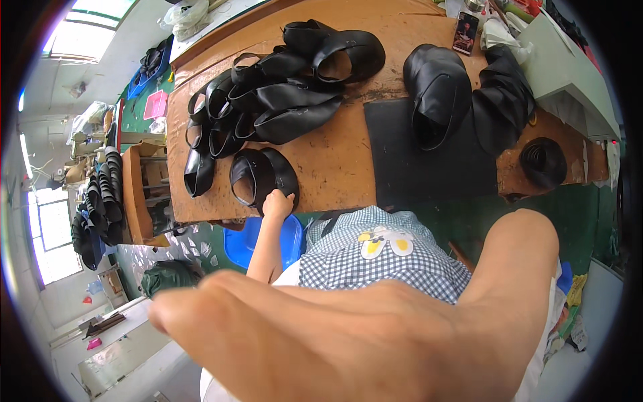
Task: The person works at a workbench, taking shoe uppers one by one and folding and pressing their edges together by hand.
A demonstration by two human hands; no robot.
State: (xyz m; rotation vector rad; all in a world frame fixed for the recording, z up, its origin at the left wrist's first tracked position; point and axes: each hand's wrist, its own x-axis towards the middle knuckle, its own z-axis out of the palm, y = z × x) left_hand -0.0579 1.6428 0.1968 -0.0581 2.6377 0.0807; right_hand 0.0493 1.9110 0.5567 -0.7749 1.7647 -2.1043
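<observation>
At the table's near edge, my left hand [278, 203] is closed on the rim of a black leather shoe upper [284, 175]. Another black upper [246, 177] stands against it, with its round opening showing. My right hand [288, 335] looms very large just in front of the camera, with the elbow bent out at the right. Its fingers stretch to the left, apart from everything on the table, and nothing shows in them; part of the hand is blurred. Many similar black uppers [295, 94] lie in overlapping rows beyond my left hand.
A black mat [435, 171] lies on the wooden table [328, 174], with stacked black pieces [439, 87] across its far part. A black roll [542, 163] sits at the right, and a phone [465, 33] stands farther back. Below the table edge is a blue basin [264, 240].
</observation>
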